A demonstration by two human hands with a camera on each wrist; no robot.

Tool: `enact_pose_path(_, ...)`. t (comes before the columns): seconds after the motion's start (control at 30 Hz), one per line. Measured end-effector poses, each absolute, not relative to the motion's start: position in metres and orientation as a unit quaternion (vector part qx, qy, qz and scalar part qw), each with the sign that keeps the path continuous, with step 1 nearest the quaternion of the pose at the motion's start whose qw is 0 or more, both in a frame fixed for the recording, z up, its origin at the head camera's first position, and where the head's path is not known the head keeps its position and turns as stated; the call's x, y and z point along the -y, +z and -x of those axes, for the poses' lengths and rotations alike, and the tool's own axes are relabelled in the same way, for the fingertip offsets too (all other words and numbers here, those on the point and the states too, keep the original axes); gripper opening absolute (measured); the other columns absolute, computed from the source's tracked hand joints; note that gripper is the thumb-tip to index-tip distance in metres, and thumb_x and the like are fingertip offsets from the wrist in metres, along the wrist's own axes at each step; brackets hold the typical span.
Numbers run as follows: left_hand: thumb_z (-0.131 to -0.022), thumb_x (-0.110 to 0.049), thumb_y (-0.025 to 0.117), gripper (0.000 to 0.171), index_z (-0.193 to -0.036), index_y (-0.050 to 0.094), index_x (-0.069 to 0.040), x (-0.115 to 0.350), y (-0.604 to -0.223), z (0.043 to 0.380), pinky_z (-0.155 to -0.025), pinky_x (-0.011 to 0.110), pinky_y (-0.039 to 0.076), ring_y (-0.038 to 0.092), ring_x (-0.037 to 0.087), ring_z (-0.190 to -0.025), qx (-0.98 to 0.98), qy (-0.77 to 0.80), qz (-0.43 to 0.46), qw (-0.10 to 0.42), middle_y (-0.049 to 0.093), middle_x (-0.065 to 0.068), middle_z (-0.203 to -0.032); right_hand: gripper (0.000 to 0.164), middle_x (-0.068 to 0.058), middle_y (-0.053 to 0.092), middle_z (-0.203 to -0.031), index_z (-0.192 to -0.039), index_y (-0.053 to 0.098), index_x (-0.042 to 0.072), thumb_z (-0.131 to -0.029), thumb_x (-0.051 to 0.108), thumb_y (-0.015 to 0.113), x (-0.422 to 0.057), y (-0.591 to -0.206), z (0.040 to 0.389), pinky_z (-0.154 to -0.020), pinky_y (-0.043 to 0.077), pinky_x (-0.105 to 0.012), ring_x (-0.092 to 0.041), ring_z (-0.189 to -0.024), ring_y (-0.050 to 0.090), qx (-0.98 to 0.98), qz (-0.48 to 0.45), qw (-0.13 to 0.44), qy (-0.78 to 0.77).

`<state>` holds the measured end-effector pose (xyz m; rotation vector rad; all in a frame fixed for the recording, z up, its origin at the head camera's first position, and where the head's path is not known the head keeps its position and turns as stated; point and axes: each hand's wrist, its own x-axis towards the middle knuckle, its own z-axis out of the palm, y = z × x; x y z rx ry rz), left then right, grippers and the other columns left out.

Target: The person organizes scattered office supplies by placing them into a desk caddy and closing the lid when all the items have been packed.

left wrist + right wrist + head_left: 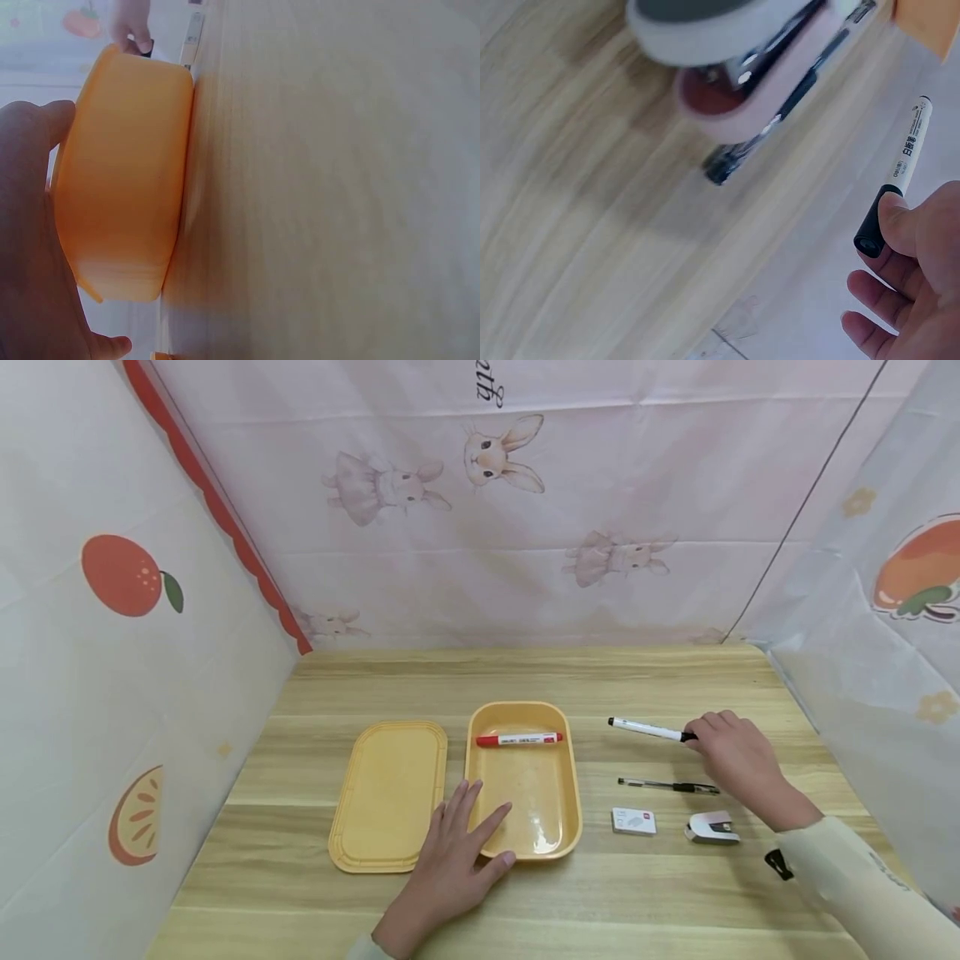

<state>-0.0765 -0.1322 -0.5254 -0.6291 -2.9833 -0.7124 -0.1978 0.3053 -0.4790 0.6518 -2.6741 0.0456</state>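
Note:
My right hand (738, 760) pinches a whiteboard marker (647, 729) by its black cap, between thumb and fingers. The marker's white barrel points left, above the table; the right wrist view shows its printed label (909, 146). With fingers spread, my left hand (453, 856) rests on the near left rim of a yellow plastic box (536, 793). Across the far end of that open box lies a red marker (519, 739). In the left wrist view, the box's outer wall (131, 172) stands beside the thumb and fingers.
The box's yellow lid (390, 797) lies flat to its left. On the right are a black gel pen (667, 786), a small white carton (633, 821) and a white and pink stapler (711, 828). A black clip (778, 864) sits by my right sleeve. Printed curtains surround the table.

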Motion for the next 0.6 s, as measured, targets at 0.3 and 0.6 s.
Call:
enact_pose_path(0.3, -0.099, -0.07, 0.035, 0.061, -0.156, 0.03, -0.047, 0.133, -0.525, 0.076, -0.122, 0.063, 0.012, -0.007, 0.023, -0.158, 0.955, -0.22, 0.2, 0.009, 0.005, 0.001, -0.171, 0.014, -0.008, 0.067, -0.091, -0.096, 0.069, 0.004, -0.085, 0.01, 0.077, -0.289, -0.467, 0.193, -0.065, 0.047, -0.04, -0.03, -0.086, 0.059, 0.94, -0.255, 0.224, 0.021)
enact_pose_path(0.6, -0.099, -0.07, 0.036, 0.062, -0.155, 0.033, -0.045, 0.131, -0.527, 0.076, -0.121, 0.064, 0.013, -0.003, 0.027, -0.158, 0.954, -0.22, 0.204, 0.013, 0.005, 0.002, -0.171, 0.01, -0.007, 0.067, -0.093, -0.098, 0.069, 0.005, -0.091, 0.012, 0.072, -0.268, -0.451, 0.192, -0.071, 0.046, -0.041, -0.029, -0.089, 0.057, 0.95, -0.245, 0.19, 0.025)
